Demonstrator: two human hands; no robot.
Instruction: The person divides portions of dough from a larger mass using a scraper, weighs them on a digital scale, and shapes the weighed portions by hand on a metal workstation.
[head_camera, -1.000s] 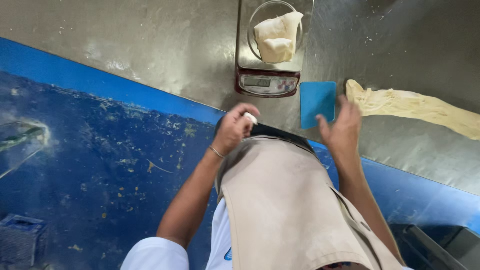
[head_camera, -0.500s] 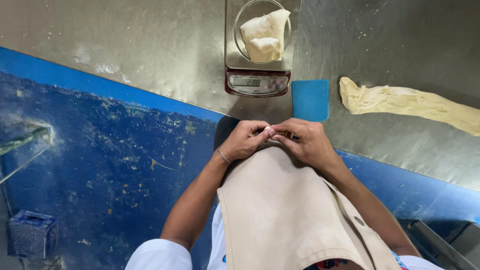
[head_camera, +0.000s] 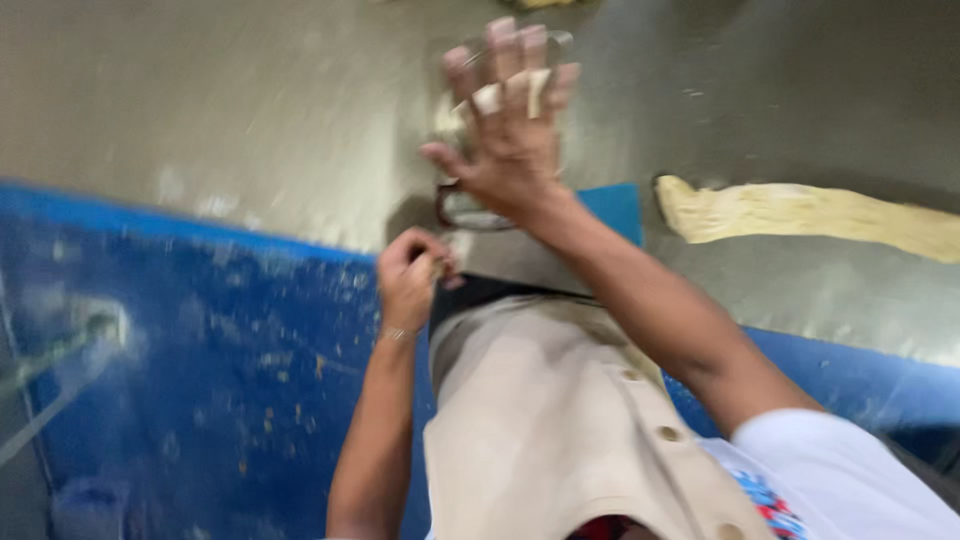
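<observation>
Head view, looking down, with much of the picture smeared by motion. The right hand (head_camera: 508, 130) is stretched forward over the steel worktop (head_camera: 230, 110), fingers spread wide and palm down, with pale bits of dough stuck across the fingers (head_camera: 487, 98). It grips nothing. Directly beneath it, and mostly covered by it, sits a kitchen scale (head_camera: 462, 205) near the middle of the worktop; only the dark front rim of the scale and a blurred pale patch on top show, and I cannot tell whether the hand touches it.

The left hand (head_camera: 412, 275) is drawn back close to the body at the near edge of the worktop, curled shut into a loose fist at the top of the beige apron (head_camera: 540, 420). A small pale bit shows at its fingertips, too blurred to name. A thin bracelet (head_camera: 396, 334) circles that wrist.

A blue scraper card (head_camera: 612, 205) lies flat on the worktop just right of the scale, partly behind the right forearm. Further right, a long rope of yellowish dough (head_camera: 800, 212) runs off toward the right edge, well apart from both hands. The blue, speckled front panel (head_camera: 200, 360) of the table fills the lower left.
</observation>
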